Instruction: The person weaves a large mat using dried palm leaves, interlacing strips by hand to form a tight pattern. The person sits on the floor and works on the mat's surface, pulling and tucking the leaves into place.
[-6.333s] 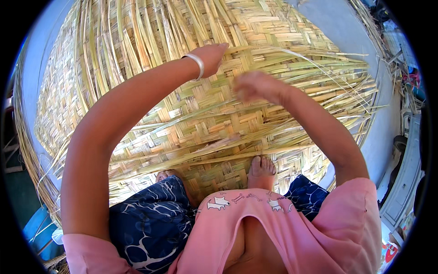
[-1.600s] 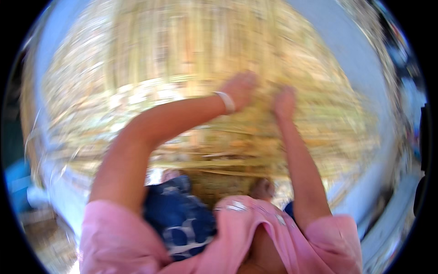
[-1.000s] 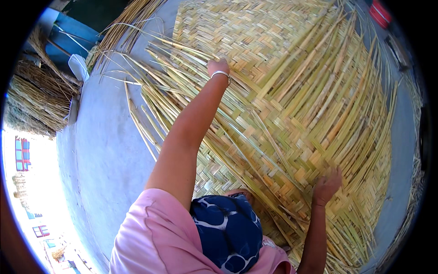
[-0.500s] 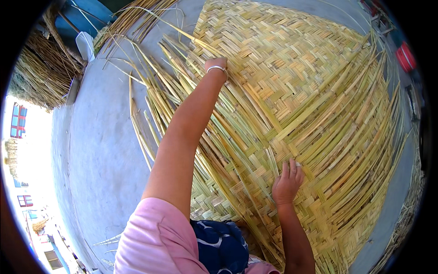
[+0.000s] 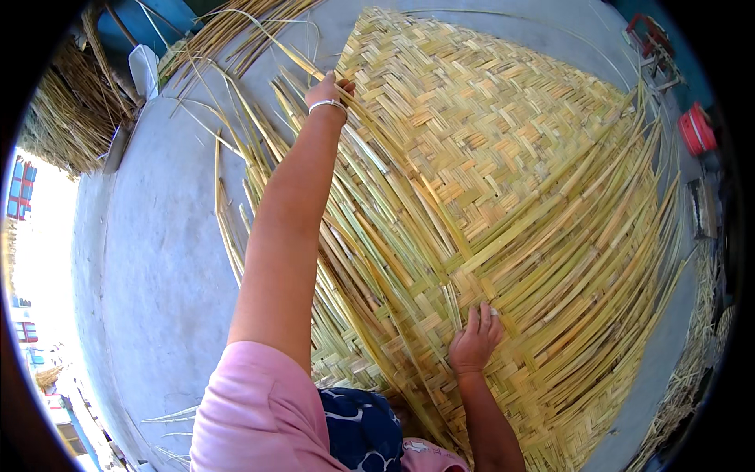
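Observation:
A large woven bamboo mat [image 5: 503,157] lies on the grey concrete floor [image 5: 157,259], with long loose strips fanning out at its left and lower edges. My left hand [image 5: 329,88], a silver bangle on its wrist, reaches far out and grips a long loose bamboo strip [image 5: 295,59] at the mat's left edge. My right hand [image 5: 473,340] rests flat, fingers spread, on the woven surface close to my body, pressing the strips down. My knee in blue patterned cloth [image 5: 358,429] shows at the bottom.
A heap of dry bamboo strips [image 5: 59,118] sits at the far left beside a blue object [image 5: 153,20]. A red container [image 5: 696,130] and small tools lie at the right. More loose strips [image 5: 692,370] trail along the lower right.
My view has swung left over the mat. My left arm has stretched out to the mat's far left edge and closed on a strip; my right hand has settled flat on the weave.

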Available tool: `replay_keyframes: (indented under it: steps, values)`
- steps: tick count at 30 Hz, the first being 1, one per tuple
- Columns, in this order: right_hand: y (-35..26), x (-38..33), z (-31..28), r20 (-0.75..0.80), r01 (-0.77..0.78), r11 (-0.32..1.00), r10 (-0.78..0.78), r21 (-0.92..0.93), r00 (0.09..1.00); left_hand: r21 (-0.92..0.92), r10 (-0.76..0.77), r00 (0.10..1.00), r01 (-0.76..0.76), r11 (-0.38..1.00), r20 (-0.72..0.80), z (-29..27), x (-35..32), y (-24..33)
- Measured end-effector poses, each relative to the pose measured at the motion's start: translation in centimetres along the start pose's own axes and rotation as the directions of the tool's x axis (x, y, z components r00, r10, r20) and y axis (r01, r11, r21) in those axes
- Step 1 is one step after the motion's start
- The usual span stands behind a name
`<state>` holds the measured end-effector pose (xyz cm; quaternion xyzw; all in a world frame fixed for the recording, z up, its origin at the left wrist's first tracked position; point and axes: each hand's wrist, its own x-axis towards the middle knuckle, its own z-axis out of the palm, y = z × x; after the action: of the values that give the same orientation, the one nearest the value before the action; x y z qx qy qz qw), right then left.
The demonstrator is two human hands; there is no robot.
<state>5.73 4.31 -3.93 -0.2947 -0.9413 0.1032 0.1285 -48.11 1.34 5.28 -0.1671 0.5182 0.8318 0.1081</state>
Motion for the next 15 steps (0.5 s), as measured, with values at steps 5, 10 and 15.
replay_keyframes:
  steps: [5, 10, 15]
  values:
    - [0.0, -0.4, 0.4, -0.038, 0.007, 0.999, -0.009, -0.053, 0.999, -0.069, 0.103, 0.994, -0.100, 0.993, 0.040, 1.2, 0.3, 9.2]
    - [-0.1, -0.7, 0.5, -0.041, -0.016, 0.999, 0.014, -0.038, 0.999, -0.127, 0.279, 0.952, -0.264, 0.956, 0.125, 1.5, -2.2, 21.9]
    - [-0.2, -1.0, -0.1, -0.031, -0.022, 1.000, 0.021, -0.007, 0.999, -0.193, 0.437, 0.894, -0.413, 0.890, 0.099, 1.1, -7.8, 33.8]
